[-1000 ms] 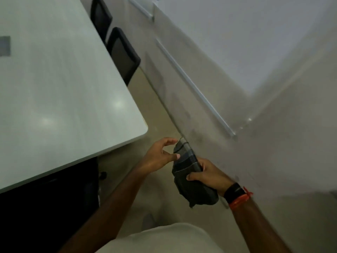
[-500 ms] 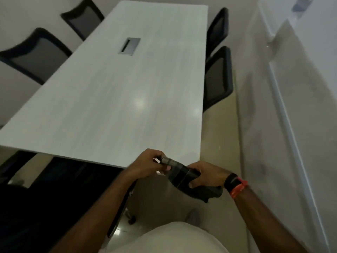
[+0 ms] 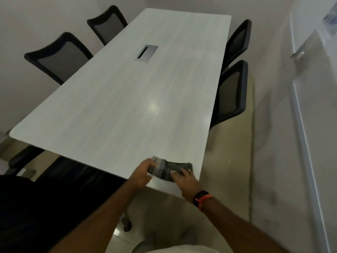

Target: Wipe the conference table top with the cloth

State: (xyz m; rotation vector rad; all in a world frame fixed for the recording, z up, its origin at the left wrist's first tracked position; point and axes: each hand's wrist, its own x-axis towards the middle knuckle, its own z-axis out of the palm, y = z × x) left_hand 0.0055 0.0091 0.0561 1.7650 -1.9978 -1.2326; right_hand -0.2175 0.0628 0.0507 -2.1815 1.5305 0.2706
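Dark folded cloth [image 3: 168,169] — table [image 3: 127,99] near corner.

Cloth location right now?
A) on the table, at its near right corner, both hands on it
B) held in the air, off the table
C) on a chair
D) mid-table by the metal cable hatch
A: the cloth lies on the table top at its near right corner. The left hand grips its left end and the right hand presses on its right end.
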